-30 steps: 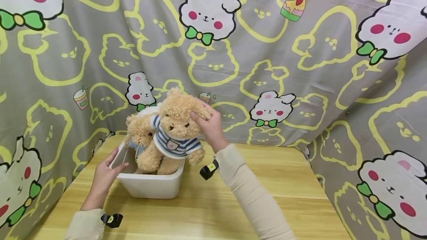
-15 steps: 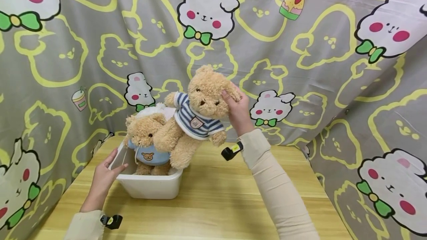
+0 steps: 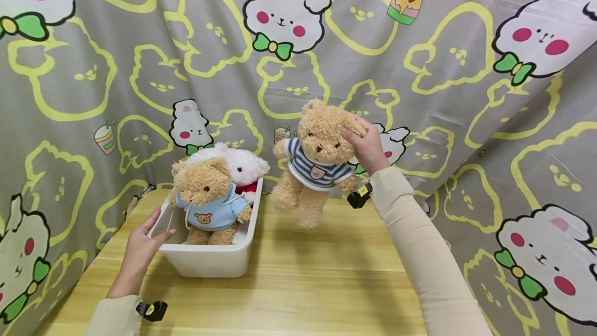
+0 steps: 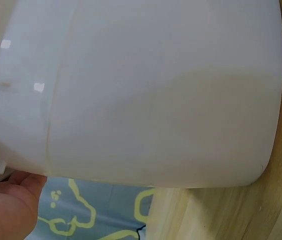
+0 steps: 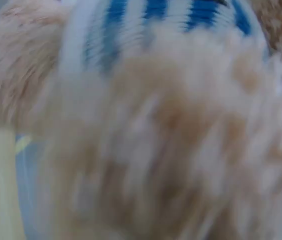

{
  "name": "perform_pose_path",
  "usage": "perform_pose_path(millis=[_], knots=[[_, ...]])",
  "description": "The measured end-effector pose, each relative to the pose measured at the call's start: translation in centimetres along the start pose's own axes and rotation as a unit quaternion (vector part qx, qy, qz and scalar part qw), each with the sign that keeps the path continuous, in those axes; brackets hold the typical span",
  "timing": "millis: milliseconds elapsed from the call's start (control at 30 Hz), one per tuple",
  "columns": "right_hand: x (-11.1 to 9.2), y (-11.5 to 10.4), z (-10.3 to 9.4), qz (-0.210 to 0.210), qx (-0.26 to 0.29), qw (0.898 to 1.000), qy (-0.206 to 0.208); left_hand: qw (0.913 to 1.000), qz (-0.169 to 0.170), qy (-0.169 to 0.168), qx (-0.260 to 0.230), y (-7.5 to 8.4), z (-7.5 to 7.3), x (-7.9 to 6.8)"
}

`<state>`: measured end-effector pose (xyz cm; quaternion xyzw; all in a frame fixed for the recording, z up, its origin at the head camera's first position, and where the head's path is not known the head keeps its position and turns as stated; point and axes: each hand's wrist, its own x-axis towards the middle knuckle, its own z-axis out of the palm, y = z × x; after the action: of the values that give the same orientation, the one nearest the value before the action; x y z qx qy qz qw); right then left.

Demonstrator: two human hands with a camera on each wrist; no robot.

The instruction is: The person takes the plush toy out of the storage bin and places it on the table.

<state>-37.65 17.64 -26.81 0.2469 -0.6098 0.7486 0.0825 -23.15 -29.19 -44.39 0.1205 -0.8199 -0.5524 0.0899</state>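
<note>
Grip on bear (image 3: 318, 170) beside toy-laden bin (image 3: 207, 262)

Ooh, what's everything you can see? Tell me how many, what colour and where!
bin: one, white, on the table
table: one, yellowish wood, under the bin
hoodie bear: one, tan, light-blue hoodie, in the bin
white plush: one, white, in the bin behind the hoodie bear
striped bear: one, tan, blue-and-white top, held above the table
cartoon cloth: pieces unclear, mostly grey, around the table
wrist devices: two, black, one per wrist
sleeves: two, cream, on the arms
left hand: one, bare, at the bin's rim
right hand: one, bare, holding the striped bear's head
</note>
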Motion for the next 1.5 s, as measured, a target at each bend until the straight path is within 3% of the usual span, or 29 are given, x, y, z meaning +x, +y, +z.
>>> perform_pose_path(millis=[267,467,700,933,1300,1500], knots=[[-1.2,3.1,-2.5,0.068,-0.01,0.997,-0.035,1.0,0.004,0.001,0.002,0.1,-0.1,-0.1],[-2.6,4.9,-1.7,0.102,-0.022,0.991,-0.084,0.9999,0.009,0.004,0.007,0.3,-0.2,-0.2],[-4.0,6.3,-1.1,0.135,0.0,0.985,-0.11,0.9999,0.004,-0.007,0.011,0.4,-0.2,-0.1],[-4.7,8.2,-0.2,0.182,-0.019,0.974,-0.133,0.9999,0.002,-0.01,0.008,0.2,-0.3,-0.4],[-4.6,11.6,0.2,0.168,-0.095,0.972,-0.136,0.9999,0.003,-0.001,0.011,0.1,-0.3,-0.4],[-4.4,13.3,1.0,0.123,-0.219,0.953,-0.171,1.0,0.005,-0.002,0.008,0.1,-0.3,-0.3]])
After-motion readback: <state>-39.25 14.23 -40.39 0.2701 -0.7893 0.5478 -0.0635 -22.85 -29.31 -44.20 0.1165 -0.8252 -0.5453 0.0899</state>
